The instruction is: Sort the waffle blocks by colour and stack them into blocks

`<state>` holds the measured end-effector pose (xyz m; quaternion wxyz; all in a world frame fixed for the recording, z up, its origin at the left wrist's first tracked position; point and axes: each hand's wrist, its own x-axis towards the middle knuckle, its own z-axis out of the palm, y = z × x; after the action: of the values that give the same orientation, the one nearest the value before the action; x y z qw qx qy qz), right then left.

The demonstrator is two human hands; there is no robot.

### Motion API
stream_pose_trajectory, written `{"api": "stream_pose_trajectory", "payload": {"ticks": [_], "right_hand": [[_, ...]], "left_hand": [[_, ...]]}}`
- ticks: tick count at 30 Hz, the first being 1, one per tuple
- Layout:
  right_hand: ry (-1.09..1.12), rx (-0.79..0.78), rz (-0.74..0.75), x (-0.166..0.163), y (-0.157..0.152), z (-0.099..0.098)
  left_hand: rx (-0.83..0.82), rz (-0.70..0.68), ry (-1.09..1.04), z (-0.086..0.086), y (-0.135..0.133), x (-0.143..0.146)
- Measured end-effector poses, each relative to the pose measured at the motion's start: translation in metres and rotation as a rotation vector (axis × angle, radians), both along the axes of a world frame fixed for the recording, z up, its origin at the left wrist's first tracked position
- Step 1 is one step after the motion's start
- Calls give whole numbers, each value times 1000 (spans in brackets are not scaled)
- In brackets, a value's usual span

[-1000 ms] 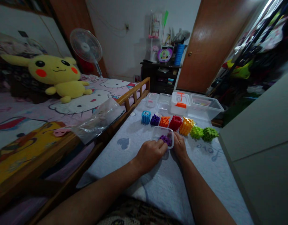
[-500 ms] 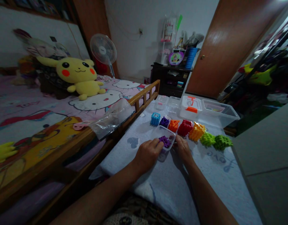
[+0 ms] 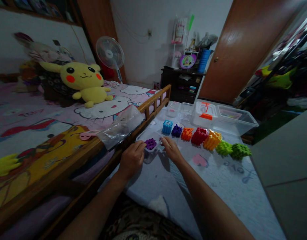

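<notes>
A small clear plastic container (image 3: 151,158) is held between my two hands above the left side of the light blue cloth. Purple interlocking plastic pieces (image 3: 150,144) show inside it. My left hand (image 3: 132,159) grips its left edge, with the fingertips close to the purple pieces. On the opposite side my right hand (image 3: 171,149) pinches the rim. A row of block clusters stands beyond my right hand: light blue (image 3: 167,127), dark purple (image 3: 176,130), orange (image 3: 187,134), red (image 3: 199,136), yellow (image 3: 212,140), lime (image 3: 223,148) and green (image 3: 240,151).
Behind the row stand a lidded box with an orange handle (image 3: 205,115), a long clear bin (image 3: 237,120) and smaller clear containers (image 3: 186,111). A wooden bed rail (image 3: 153,104) runs along the left, with a clear plastic bag (image 3: 121,128) over it.
Both hands have moved left together with the clear container, toward the bed rail. The purple pieces went along inside it. The row of block clusters stays in place.
</notes>
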<state>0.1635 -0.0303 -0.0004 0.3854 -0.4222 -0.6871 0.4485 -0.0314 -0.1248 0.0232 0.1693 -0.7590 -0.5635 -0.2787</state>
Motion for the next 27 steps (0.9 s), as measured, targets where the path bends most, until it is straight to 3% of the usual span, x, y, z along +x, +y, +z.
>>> {"api": "stream_pose_trajectory", "payload": {"ticks": [7,20,24,27], "right_hand": [[-48,11,28,-30,4,2],[-19,-49,1,-34,7,-5],[-7,-58,12,-20,0,-1],[-34,-52,33,10,-9,4]], "left_hand": [[-6,67,-50,-8,3,-21],[-48,61,-73,-8,6,-11],[-2,47,-96,-2,2,-11],[88,20,-112,13,0,-7]]}}
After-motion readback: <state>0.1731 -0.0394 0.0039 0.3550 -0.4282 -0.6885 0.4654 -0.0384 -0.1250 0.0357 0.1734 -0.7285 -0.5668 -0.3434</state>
